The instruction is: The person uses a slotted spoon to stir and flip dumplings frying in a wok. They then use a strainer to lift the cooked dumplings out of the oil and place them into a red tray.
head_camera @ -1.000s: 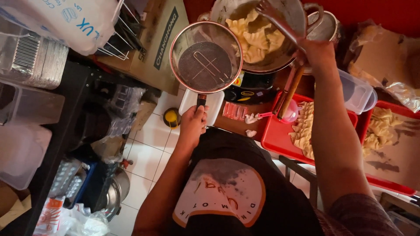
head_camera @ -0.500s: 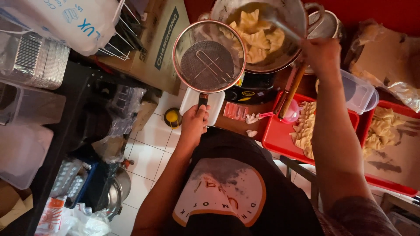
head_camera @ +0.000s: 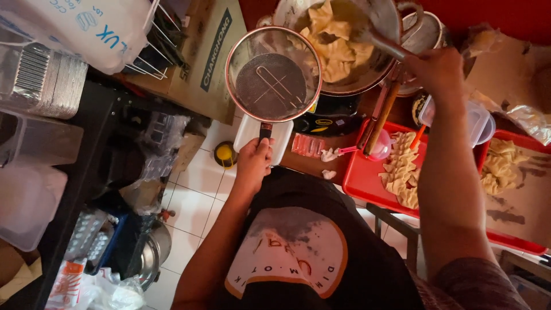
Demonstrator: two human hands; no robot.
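My left hand [head_camera: 252, 163] grips the handle of a round wire mesh strainer [head_camera: 273, 74] and holds it level beside a wok [head_camera: 350, 86]. The strainer basket looks empty. My right hand [head_camera: 439, 69] is closed on the handle of a metal skimmer [head_camera: 379, 40] that reaches into the wok among pale fried dumpling skins [head_camera: 336, 43]. A red tray [head_camera: 367, 181] in front of the stove carries more folded dumplings [head_camera: 402, 169]. A second red tray [head_camera: 519, 238] at the right holds another pile on brown paper.
A stack of foil trays [head_camera: 43, 83] and clear plastic boxes [head_camera: 26, 201] sit on a dark shelf at the left. A cardboard box [head_camera: 204, 63] leans near the strainer. Wooden chopsticks [head_camera: 381, 117] rest by the wok. White floor tiles [head_camera: 192, 201] and a metal pot [head_camera: 152, 255] lie below.
My right hand has dipped the skimmer deeper into the wok. The strainer in my left hand has stayed level and shifted a little toward the wok.
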